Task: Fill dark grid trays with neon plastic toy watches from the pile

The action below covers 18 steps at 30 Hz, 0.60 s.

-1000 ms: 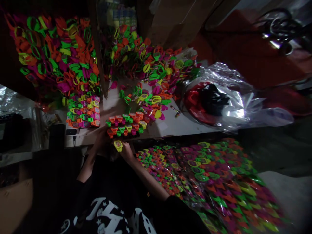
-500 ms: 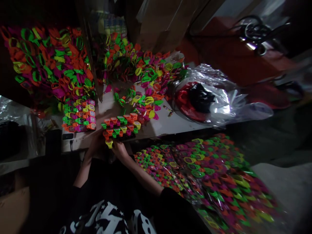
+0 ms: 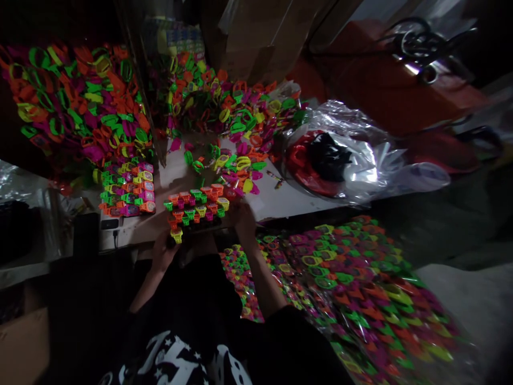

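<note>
A dark tray (image 3: 208, 226) at the table's front edge holds rows of small orange, green, pink and yellow toy watches (image 3: 196, 206). A yellow watch (image 3: 176, 235) sits at the tray's front left corner. My left hand (image 3: 162, 256) curls around that corner, just below the yellow watch. My right hand (image 3: 243, 222) lies at the tray's right end, close to a loose pile of watches (image 3: 240, 171). Its fingers are too dark to read.
A second filled block of watches (image 3: 128, 190) lies to the left. Heaps of coloured watch straps (image 3: 80, 101) fill the back. A clear bag with red and black parts (image 3: 332, 160) sits at the right. Bagged sheets of watches (image 3: 352, 289) lie below the table.
The yellow watch went from my right hand into the tray's front left corner. My right hand then moved to the tray's right end. My left hand slid down to the corner.
</note>
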### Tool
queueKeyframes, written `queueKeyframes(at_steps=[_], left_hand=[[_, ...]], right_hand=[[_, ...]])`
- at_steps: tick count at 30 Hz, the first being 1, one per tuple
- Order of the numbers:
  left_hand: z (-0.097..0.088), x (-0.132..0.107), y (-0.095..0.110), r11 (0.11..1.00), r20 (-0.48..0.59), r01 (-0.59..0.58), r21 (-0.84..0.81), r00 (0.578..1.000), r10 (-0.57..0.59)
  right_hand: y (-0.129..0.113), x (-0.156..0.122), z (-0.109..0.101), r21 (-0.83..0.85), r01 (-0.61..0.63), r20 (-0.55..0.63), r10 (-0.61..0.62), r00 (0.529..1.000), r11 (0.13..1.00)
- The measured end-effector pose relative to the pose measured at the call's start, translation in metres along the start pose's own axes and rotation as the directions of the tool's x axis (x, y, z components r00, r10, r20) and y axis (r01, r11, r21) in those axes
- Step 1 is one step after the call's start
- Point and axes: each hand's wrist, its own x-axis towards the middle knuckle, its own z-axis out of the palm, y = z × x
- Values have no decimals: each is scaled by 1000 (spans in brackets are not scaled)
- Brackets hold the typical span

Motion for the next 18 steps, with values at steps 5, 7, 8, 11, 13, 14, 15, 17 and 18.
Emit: queueKeyframes(at_steps=[5,7,8,11,13,14,15,17,18], left_hand=[[1,6,-7,999,44,-27,28,999,25],[-2,7,-9,998,67,-37,47,997,34],[-2,7,-9,998,76,-36,58,997,31],[-3,6,-8,995,93,-16,97,996,7],[-1,7,-8,992,97,-10,124,995,-2],[-1,7,-9,990,101,-13,137,995,-1],[0,8,-9,989,105,-20,150,995,4],[2,9,-11,984,111,-30,177,994,11],[3,9,-12,981,113,-32,189,994,11]], right_hand=[[-3,14,-1,69,-70,55,66,996,995],[-4,11,-9,158,-144,43,139,989,977],[-6,7,-14,211,-174,21,174,985,962],[-19,-16,-25,407,-120,-37,148,988,905],[-33,-40,-22,507,-10,-16,21,1000,862],[-41,-52,-17,535,37,17,-55,998,844],[-48,-64,-10,547,88,55,-141,988,833],[-59,-82,12,548,152,136,-267,954,823],[-62,-87,25,547,157,178,-297,938,822]])
